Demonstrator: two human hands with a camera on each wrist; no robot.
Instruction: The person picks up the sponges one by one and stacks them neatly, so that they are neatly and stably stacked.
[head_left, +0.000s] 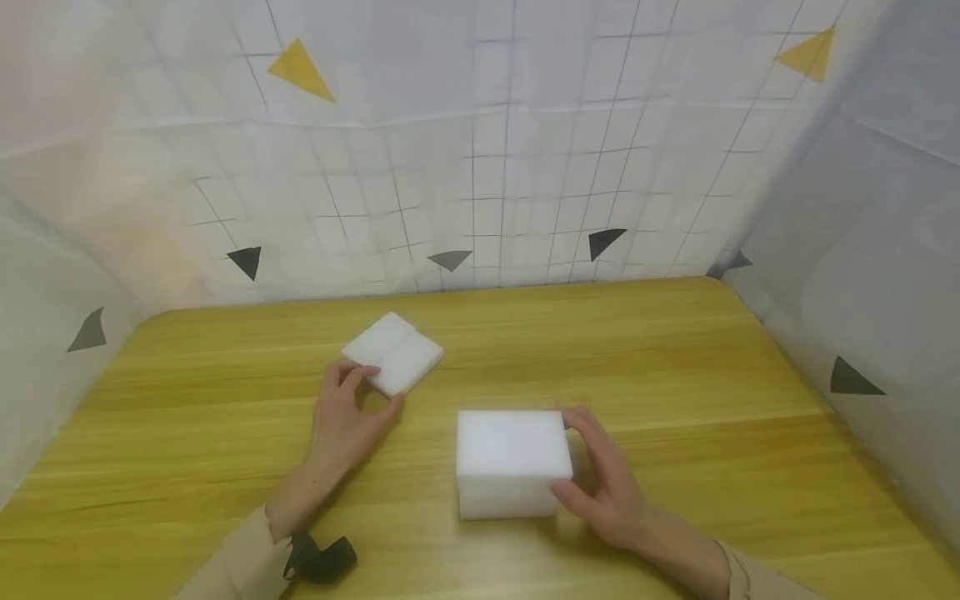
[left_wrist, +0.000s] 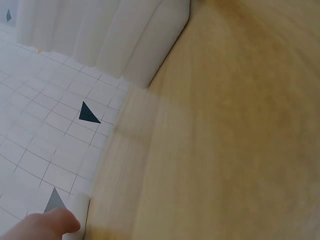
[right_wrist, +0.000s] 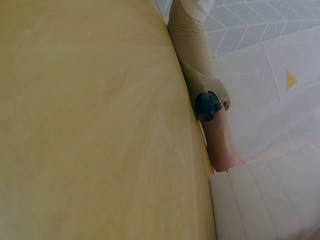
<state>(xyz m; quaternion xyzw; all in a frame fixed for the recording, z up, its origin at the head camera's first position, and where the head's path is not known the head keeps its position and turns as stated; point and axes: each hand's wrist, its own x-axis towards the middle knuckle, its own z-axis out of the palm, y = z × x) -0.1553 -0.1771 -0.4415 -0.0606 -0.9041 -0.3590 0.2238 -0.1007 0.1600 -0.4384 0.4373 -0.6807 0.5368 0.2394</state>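
Two flat white foam pads (head_left: 410,360) lie side by side at an angle on the table, left of the middle. My left hand (head_left: 345,421) holds the nearer pad at its near end, with the thumb on one side and fingers on the other. A stack of white foam pads (head_left: 510,446) stands near the front middle. My right hand (head_left: 611,487) grips its right end, thumb in front and fingers behind. Several layers show in the stack (left_wrist: 125,40) in the left wrist view, where a fingertip (left_wrist: 50,223) meets a pad's edge (left_wrist: 80,212).
The wooden table (head_left: 675,367) reaches back to a white gridded sheet (head_left: 487,167) with dark and yellow triangles. Similar sheets hang at both sides. A black device (head_left: 322,558) is strapped at the left wrist, just in front of the beige sleeve (head_left: 240,554).
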